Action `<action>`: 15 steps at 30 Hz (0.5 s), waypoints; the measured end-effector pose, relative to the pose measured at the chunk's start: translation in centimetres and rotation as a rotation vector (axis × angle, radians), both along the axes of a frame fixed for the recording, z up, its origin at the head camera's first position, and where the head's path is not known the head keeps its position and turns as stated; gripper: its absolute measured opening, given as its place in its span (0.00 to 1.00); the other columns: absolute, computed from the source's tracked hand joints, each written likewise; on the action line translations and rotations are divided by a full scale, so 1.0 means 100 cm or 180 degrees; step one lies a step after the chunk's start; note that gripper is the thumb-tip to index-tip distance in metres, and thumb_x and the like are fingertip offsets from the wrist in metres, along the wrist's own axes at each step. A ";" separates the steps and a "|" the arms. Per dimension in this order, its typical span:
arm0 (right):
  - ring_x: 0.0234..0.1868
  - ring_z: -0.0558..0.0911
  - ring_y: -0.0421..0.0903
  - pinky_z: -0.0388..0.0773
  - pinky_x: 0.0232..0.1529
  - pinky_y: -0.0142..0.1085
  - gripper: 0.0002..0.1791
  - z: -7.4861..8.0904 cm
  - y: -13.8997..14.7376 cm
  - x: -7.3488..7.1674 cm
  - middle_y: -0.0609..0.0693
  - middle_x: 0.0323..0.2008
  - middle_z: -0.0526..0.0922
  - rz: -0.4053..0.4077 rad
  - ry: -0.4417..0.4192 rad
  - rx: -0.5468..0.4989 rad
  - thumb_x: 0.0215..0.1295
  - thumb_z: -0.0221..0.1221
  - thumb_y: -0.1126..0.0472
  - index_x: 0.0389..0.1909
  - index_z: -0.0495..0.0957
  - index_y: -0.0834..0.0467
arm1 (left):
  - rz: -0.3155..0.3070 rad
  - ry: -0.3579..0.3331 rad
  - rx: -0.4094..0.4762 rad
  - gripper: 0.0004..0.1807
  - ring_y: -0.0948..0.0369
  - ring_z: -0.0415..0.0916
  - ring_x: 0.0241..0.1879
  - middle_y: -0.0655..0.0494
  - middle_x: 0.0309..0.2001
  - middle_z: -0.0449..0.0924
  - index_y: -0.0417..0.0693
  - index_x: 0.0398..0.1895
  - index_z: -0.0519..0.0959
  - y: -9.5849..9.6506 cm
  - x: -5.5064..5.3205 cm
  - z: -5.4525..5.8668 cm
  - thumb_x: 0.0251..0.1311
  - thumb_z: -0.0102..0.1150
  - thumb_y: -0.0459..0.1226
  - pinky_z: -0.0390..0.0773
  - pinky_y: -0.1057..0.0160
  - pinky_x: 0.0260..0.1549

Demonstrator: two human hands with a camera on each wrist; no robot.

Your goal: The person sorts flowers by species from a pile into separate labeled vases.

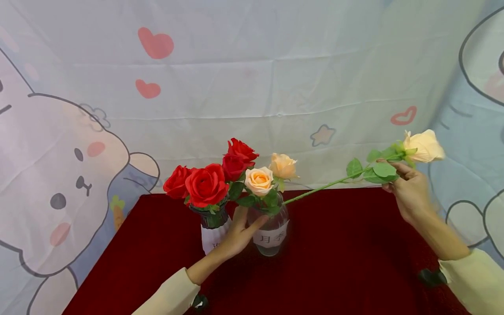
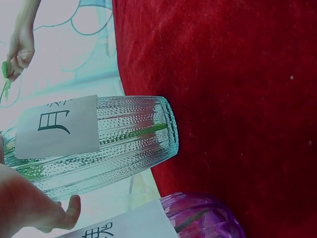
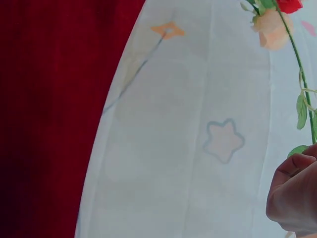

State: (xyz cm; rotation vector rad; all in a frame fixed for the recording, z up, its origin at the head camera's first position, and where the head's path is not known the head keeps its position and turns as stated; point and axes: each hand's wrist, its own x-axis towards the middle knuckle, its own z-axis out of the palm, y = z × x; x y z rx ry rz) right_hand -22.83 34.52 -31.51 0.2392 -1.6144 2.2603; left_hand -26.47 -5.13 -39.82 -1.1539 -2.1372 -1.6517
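My right hand (image 1: 411, 190) pinches the stem of a cream rose (image 1: 425, 146) just under its bloom. The leafy stem slants down leftward, its lower end at the mouth of a clear glass vase (image 1: 281, 217). Two peach roses (image 1: 259, 181) stand in that vase, which bears a white paper label (image 2: 59, 126). My left hand (image 1: 236, 234) grips the vase near its neck, thumb in front; the other fingers are partly hidden. In the left wrist view, a green stem (image 2: 143, 131) shows through the ribbed glass.
Left of the clear vase stands a purple glass vase (image 2: 213, 218), also labelled, holding several red roses (image 1: 206, 184). Both vases stand on a dark red cloth (image 1: 334, 245). A cartoon-printed curtain (image 1: 220, 87) hangs behind and at the sides.
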 end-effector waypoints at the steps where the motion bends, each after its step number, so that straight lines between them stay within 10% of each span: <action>1: 0.23 0.78 0.35 0.73 0.26 0.25 0.13 0.001 -0.003 0.000 0.39 0.42 0.90 -0.0051 0.0027 0.0052 0.70 0.60 0.71 0.45 0.89 0.54 | 0.0001 0.0009 -0.0004 0.39 0.57 0.63 0.75 0.52 0.73 0.69 0.59 0.80 0.56 0.000 0.000 0.000 0.71 0.58 0.29 0.63 0.57 0.74; 15: 0.17 0.80 0.37 0.76 0.20 0.26 0.11 0.013 -0.048 -0.005 0.41 0.32 0.91 -0.0260 0.0475 0.0707 0.74 0.58 0.65 0.43 0.89 0.53 | 0.0004 -0.0041 -0.0032 0.39 0.57 0.61 0.76 0.56 0.75 0.65 0.62 0.81 0.54 0.000 -0.002 -0.002 0.71 0.57 0.31 0.61 0.56 0.75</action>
